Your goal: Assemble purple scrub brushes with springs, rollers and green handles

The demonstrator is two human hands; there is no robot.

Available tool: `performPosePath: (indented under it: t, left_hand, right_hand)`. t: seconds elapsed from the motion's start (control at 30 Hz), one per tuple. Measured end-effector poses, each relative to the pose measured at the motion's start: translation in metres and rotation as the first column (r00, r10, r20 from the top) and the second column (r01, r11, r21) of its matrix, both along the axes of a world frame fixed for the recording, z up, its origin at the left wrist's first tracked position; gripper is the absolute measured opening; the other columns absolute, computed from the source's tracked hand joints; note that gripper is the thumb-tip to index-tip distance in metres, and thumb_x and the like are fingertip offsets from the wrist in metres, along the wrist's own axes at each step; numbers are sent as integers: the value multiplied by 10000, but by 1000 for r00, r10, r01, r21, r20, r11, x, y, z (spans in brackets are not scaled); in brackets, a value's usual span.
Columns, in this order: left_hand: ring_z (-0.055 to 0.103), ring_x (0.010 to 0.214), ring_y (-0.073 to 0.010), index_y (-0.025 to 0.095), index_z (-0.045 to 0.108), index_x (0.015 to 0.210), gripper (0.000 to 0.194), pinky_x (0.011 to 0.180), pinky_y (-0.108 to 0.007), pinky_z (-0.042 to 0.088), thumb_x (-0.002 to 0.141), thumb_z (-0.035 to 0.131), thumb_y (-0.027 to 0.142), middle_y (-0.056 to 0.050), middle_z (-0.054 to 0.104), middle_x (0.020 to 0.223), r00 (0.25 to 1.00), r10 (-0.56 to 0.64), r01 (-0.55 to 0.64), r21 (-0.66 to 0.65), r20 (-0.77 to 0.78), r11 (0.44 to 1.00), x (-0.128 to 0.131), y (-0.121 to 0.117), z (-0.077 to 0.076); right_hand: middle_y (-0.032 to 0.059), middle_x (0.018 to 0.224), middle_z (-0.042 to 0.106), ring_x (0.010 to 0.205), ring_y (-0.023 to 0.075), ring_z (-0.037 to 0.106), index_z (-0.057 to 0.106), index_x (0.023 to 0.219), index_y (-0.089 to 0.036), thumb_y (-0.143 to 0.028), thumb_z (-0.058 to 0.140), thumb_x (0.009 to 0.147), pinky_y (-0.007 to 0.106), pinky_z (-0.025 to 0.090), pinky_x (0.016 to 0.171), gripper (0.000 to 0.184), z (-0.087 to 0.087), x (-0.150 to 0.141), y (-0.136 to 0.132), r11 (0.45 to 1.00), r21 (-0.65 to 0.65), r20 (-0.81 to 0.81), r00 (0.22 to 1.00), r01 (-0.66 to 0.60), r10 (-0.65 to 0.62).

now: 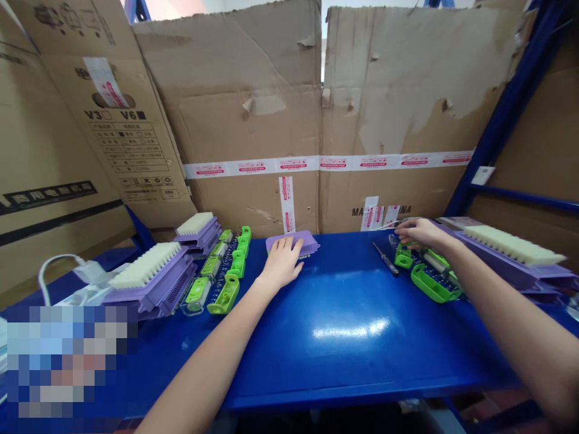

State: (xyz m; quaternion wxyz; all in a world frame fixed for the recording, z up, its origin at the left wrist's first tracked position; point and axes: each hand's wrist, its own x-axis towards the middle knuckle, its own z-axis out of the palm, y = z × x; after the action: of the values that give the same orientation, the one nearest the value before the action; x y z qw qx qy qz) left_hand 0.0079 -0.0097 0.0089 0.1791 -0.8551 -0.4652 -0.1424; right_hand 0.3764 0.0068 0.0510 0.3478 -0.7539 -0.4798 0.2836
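A purple plastic brush piece (304, 241) lies at the back middle of the blue table, with small pale bits along its lower edge. My left hand (283, 262) rests on top of it, fingers stretched out and thumb apart. Over at the right, my right hand (418, 233) reaches among green plastic parts and springs, its fingers extended and partly covering them; no held object shows. In front of it lie a curved green handle-like part (432, 284) and a smaller green part (403, 255). A dark screwdriver (386, 260) lies just left of these parts.
Purple pieces with cream bristles (145, 265) are stacked at left, beside rows of green parts (225, 294), clear-cased green pieces (198, 292) and springs. Another bristled purple stack (513, 247) stands at right. Cardboard (244, 120) walls the back; a white plug (90, 271) sits far left.
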Motion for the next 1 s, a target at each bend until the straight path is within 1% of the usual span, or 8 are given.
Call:
performPosePath:
  t: [0.1,0.2,0.27,0.37,0.5,0.73,0.87,1.0]
  left_hand:
    - [445,1156,-316,125,409,1303,526,969,-442,351,827,546,299,-186,469,1267,1000,0,0,-5,8,1000,0,-1,0]
    - [450,1154,-313,144,412,1296,514,968,-445,353,824,547,298,-178,469,1272,1000,1,0,-13,15,1000,1,-2,1]
    - [447,1160,-315,140,411,1297,519,970,-441,352,822,549,297,-181,466,1273,1000,1,-1,-14,21,1000,0,-2,1]
    - [439,1169,-314,151,408,1296,518,974,-449,346,818,551,288,-179,464,1271,999,-9,10,-19,40,1000,0,-3,1]
    - [444,1159,-308,159,407,1295,513,975,-446,343,819,552,287,-169,464,1274,999,-12,13,-25,39,1000,0,-3,2]
    - [444,1159,-318,134,411,1293,509,973,-452,342,826,545,287,-190,459,1281,1000,-9,10,-25,24,1000,1,-3,2]
    - [445,1160,-322,117,405,1301,527,973,-453,344,824,550,289,-198,461,1277,1000,-8,9,-28,23,1000,1,-3,2]
    - [442,1165,-315,147,403,1300,521,976,-454,344,823,549,297,-180,459,1288,1000,-7,7,-26,22,1000,0,-3,2]
  right_hand:
    - [94,790,631,808,242,630,595,809,-171,-262,670,713,311,503,642,152,2,-2,5,999,-36,261,965,-6,15]
    - [133,908,654,927,315,626,630,807,-182,-376,687,668,370,496,716,246,4,-10,5,994,-109,621,783,27,47]
    - [165,1015,647,983,343,616,641,898,-180,-442,668,668,393,495,738,350,4,-17,3,988,-138,726,686,72,51]
    - [182,1089,632,1024,344,608,635,998,-185,-430,647,685,390,498,747,398,4,-24,1,982,-154,756,653,109,46]
    - [184,1084,639,1009,349,611,641,963,-200,-392,654,674,397,492,740,347,7,-26,-2,978,-179,750,658,111,62]
    - [117,756,669,808,268,653,602,764,-174,-320,636,672,347,477,664,176,17,-23,-4,943,-329,683,700,43,206]
    - [86,684,657,755,247,653,573,732,-186,-298,660,668,328,469,647,156,15,-18,-1,945,-325,669,714,36,203]
    - [92,796,663,848,263,646,583,773,-198,-312,673,667,334,472,676,180,13,-12,3,958,-282,701,693,52,169]
